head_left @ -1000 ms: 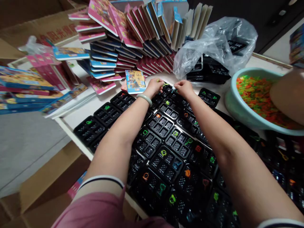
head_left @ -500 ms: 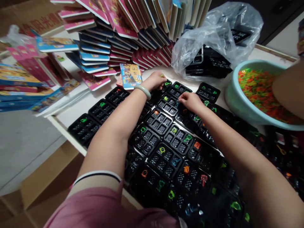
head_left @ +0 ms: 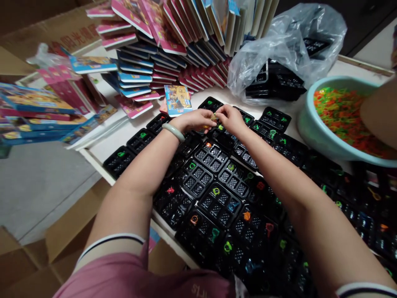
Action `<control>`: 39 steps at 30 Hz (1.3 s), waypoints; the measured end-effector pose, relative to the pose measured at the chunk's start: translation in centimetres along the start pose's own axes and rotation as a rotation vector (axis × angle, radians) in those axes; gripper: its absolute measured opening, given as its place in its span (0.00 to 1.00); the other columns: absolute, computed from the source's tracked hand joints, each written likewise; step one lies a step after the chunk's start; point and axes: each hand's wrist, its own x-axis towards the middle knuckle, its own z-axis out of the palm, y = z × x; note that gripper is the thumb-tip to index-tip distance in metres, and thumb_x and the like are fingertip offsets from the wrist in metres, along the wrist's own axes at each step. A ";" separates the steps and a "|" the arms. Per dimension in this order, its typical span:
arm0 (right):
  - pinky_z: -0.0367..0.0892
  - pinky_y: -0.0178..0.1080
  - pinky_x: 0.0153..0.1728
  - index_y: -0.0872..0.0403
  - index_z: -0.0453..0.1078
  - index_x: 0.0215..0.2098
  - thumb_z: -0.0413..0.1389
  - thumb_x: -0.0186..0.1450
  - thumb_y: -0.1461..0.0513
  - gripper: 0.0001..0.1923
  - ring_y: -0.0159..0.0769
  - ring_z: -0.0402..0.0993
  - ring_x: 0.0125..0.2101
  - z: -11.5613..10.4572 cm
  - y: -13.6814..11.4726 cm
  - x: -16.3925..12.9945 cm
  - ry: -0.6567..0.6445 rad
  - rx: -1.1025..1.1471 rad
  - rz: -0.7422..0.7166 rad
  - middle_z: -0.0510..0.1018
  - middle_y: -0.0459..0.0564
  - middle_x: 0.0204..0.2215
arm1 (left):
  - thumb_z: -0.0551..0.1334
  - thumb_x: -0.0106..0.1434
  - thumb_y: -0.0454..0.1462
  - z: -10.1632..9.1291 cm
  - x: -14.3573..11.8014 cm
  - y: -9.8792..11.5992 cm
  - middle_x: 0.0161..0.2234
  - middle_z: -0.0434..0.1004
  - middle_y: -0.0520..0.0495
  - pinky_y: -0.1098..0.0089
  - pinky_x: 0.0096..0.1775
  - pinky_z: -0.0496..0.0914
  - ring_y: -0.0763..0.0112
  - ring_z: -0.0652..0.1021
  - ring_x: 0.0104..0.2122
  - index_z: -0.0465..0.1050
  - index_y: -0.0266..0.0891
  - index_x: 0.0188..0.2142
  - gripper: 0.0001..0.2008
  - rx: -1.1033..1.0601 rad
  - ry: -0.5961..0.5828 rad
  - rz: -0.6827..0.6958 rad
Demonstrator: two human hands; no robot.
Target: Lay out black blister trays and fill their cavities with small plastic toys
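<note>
Black compartment trays (head_left: 214,203) cover the table in front of me, most with one small coloured plastic ring in a cell. My left hand (head_left: 194,120), with a pale bangle on the wrist, is closed around a few small plastic pieces above the far trays. My right hand (head_left: 228,116) meets it fingertip to fingertip and pinches a small yellowish piece (head_left: 213,117) between them. A single tray (head_left: 211,103) lies just beyond both hands.
A pale green basin (head_left: 310,124) full of orange and green plastic pieces stands at the right. A clear bag (head_left: 279,45) with more black trays sits behind. Stacks of pink and blue booklets (head_left: 161,45) fill the back left. Cardboard boxes (head_left: 58,244) lie below the table edge.
My right hand has come up from the trays on the right to meet my left hand. The left hand has drawn slightly back toward me.
</note>
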 end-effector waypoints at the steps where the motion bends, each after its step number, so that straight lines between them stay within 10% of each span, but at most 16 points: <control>1: 0.65 0.41 0.40 0.52 0.65 0.31 0.52 0.64 0.65 0.04 0.34 0.70 0.33 0.2 0.3 0.2 0.021 -0.018 0.025 0.74 0.47 0.31 | 0.63 0.59 0.27 -0.7 -0.2 -0.5 0.21 0.69 0.50 0.74 0.21 0.51 0.78 0.69 0.17 0.71 0.36 0.30 0.05 -0.004 0.037 -0.025; 8: 0.63 0.42 0.43 0.53 0.67 0.30 0.53 0.63 0.66 0.04 0.39 0.71 0.38 1.9 1.0 2.2 -0.013 -0.229 0.088 0.77 0.52 0.37 | 0.59 0.61 0.28 -3.2 -1.3 -2.0 0.27 0.71 0.50 0.76 0.20 0.48 0.79 0.72 0.21 0.67 0.37 0.35 0.04 -0.266 0.379 -0.146; 20: 0.65 0.42 0.42 0.54 0.75 0.37 0.63 0.57 0.61 0.09 0.36 0.70 0.38 -0.7 -1.3 -1.6 -0.209 -0.115 -0.059 0.77 0.49 0.37 | 0.58 0.57 0.26 3.1 -1.6 0.0 0.24 0.68 0.50 0.75 0.22 0.56 0.80 0.69 0.20 0.70 0.33 0.42 0.12 -0.362 0.168 0.016; 30: 0.64 0.33 0.27 0.53 0.66 0.30 0.60 0.58 0.62 0.06 0.30 0.70 0.28 -1.6 -0.5 -8.7 -0.263 0.272 0.347 0.75 0.44 0.25 | 0.59 0.65 0.30 6.8 -4.9 -1.5 0.25 0.74 0.48 0.77 0.16 0.48 0.84 0.66 0.14 0.71 0.34 0.35 0.02 -0.407 -0.036 -0.075; 39: 0.65 0.32 0.26 0.53 0.67 0.29 0.59 0.59 0.66 0.05 0.27 0.68 0.24 -1.2 -0.4 -10.6 -0.180 0.331 0.433 0.73 0.41 0.24 | 0.62 0.65 0.35 7.4 -6.4 -3.2 0.30 0.78 0.47 0.78 0.15 0.50 0.86 0.66 0.13 0.70 0.34 0.31 0.07 -0.259 0.032 -0.049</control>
